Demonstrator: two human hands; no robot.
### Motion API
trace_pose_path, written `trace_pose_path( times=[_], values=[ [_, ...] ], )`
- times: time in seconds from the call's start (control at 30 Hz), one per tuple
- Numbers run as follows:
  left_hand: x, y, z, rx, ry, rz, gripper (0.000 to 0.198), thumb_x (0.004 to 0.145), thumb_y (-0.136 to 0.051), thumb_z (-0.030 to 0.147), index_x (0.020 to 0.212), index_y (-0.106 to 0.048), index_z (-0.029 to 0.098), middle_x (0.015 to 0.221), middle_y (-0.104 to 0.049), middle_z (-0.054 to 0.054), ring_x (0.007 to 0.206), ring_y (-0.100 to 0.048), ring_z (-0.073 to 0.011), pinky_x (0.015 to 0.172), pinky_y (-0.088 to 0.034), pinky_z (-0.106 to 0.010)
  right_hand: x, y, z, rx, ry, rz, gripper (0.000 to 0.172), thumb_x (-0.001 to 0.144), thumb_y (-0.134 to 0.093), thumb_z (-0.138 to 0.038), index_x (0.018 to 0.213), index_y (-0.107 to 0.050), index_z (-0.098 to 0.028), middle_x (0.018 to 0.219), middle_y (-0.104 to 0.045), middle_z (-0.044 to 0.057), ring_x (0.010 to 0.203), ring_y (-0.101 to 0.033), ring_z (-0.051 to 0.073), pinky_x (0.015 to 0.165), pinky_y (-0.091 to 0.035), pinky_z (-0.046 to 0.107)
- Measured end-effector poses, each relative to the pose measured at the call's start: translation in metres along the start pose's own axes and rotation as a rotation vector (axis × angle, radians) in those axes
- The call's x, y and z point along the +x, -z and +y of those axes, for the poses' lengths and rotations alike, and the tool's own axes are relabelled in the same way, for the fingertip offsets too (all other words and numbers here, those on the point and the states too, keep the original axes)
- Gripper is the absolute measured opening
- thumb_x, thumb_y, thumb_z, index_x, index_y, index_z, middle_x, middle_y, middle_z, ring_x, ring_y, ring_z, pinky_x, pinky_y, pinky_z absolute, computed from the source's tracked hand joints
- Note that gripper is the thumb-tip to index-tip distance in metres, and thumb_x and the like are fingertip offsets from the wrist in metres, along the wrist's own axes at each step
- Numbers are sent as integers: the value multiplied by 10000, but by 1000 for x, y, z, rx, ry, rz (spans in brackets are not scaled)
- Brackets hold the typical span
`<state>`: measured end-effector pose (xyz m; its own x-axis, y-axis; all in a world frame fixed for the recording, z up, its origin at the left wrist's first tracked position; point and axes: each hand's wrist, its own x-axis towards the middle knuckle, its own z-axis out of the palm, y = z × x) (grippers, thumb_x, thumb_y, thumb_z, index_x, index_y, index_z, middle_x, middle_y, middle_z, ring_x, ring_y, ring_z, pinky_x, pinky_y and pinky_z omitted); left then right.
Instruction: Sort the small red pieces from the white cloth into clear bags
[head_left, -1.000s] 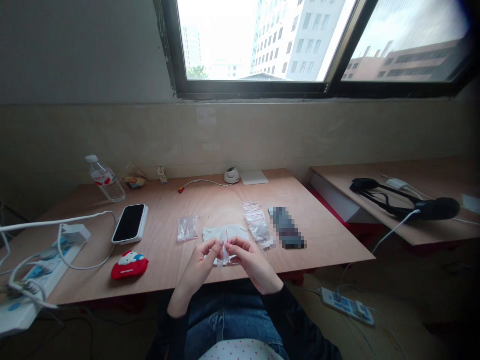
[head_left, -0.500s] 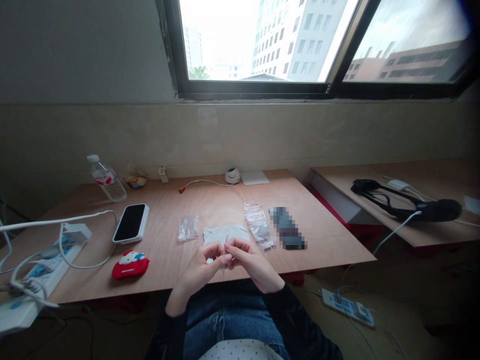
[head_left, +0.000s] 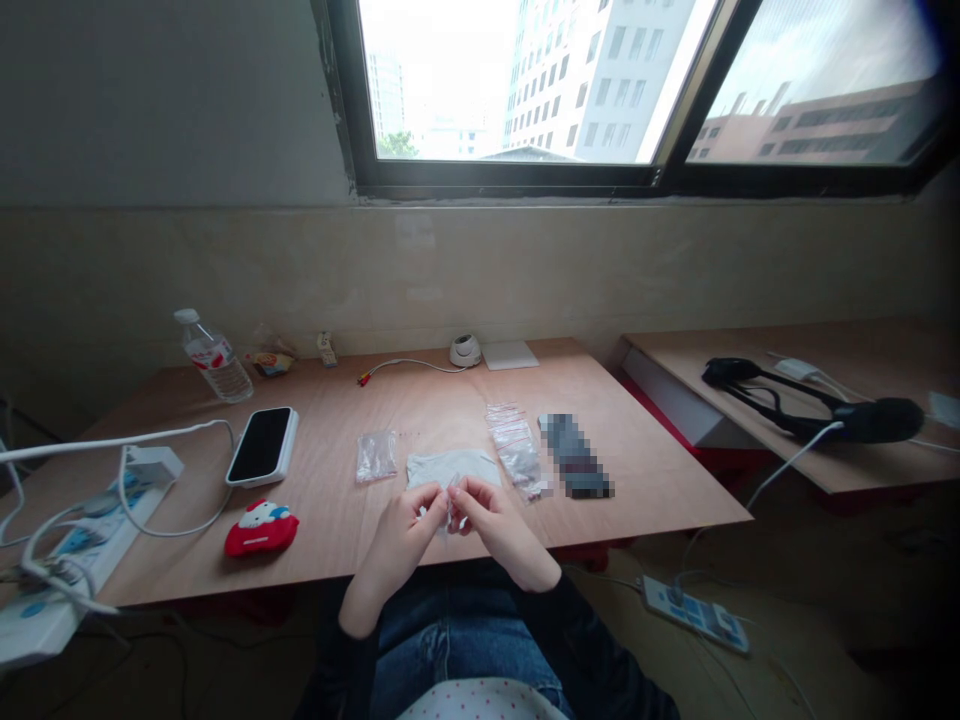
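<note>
Close to the table's front edge, my left hand [head_left: 401, 532] and my right hand [head_left: 496, 522] meet with thumbs and fingertips pinched together. Between them is a small clear zip bag [head_left: 451, 518], seen edge-on and largely covered by the fingers. Just behind the hands lies a folded white cloth [head_left: 451, 465] on the table. Several overlapping clear zip bags [head_left: 514, 447] with red lines spread to its right. On its left rests another clear plastic bag [head_left: 376, 457]; what is inside cannot be made out.
A white-cased phone [head_left: 262, 447], a red pouch [head_left: 261, 528] and a power strip [head_left: 112, 535] with cables occupy the left side. Farther back stand a water bottle [head_left: 214, 358] and a dome camera [head_left: 465, 351]. A pixelated dark object [head_left: 577, 457] lies right of the bags.
Both hands have shifted slightly, and the fingertips have changed their grip on the small bag. The bag's pinkish edge shows less than before. Everything on the table stays in place.
</note>
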<state>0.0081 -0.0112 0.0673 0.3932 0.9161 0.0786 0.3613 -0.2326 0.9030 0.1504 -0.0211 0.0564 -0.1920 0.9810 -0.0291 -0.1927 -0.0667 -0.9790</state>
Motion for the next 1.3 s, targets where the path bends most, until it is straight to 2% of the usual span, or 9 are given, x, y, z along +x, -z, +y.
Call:
trace_pose_path(
  times=[0.17,0.27,0.33,0.43,0.63,0.77,0.93,1.17,1.3],
  values=[
    [0,-3,3,339,17,84,337,894,-374,361,646,-506,175,633,-526,6,601,-489,-127,553,-320,-224,3,1,10,-128,106,69,391,810,-539,-494,593,-460,-179,553,-472,-26,563,-445,109,571,-353,249],
    [1,-4,2,505,49,178,300,881,-392,316,634,-494,180,617,-533,6,574,-490,-127,530,-287,-229,2,1,13,-204,122,97,372,821,-531,-461,589,-447,-182,566,-467,-24,579,-441,116,579,-352,255],
    [1,-3,0,559,79,259,282,877,-401,315,652,-508,183,635,-556,-1,576,-502,-131,523,-283,-229,1,0,14,-232,128,106,359,822,-535,-445,592,-448,-183,573,-467,-23,590,-444,120,591,-356,258],
    [1,0,-2,519,108,336,286,883,-405,368,720,-558,190,700,-608,-17,612,-540,-143,531,-322,-228,1,-3,14,-220,140,135,352,829,-527,-440,597,-463,-183,564,-473,-22,583,-452,123,595,-363,262],
    [1,1,-1,401,36,306,157,854,-481,315,861,-602,215,829,-668,-10,733,-605,-157,632,-420,-242,3,-3,19,-165,140,223,329,807,-569,-433,616,-528,-168,594,-540,3,602,-496,135,601,-384,269],
    [1,-1,-2,424,-28,345,76,829,-501,211,832,-576,202,810,-650,-12,763,-607,-166,680,-440,-263,2,-1,24,-175,134,236,316,799,-577,-428,632,-556,-161,611,-550,8,618,-508,142,614,-402,276],
    [1,-1,-5,495,-132,313,180,808,-450,75,785,-584,192,832,-635,-30,846,-590,-185,758,-448,-302,0,-4,23,-198,140,242,297,802,-572,-418,666,-595,-155,654,-581,22,665,-531,155,641,-424,284],
    [2,-2,-6,494,-146,311,177,822,-505,129,901,-648,198,945,-673,-50,939,-599,-212,838,-458,-355,0,-5,24,-165,129,252,301,778,-595,-428,658,-606,-152,656,-586,19,665,-541,145,645,-439,276],
    [1,-2,-6,497,-158,333,162,795,-569,160,928,-652,198,979,-680,-57,955,-610,-223,837,-469,-365,0,-5,26,-48,4,273,345,716,-644,-482,655,-583,-148,637,-572,7,630,-572,137,544,-425,231]
  ],
)
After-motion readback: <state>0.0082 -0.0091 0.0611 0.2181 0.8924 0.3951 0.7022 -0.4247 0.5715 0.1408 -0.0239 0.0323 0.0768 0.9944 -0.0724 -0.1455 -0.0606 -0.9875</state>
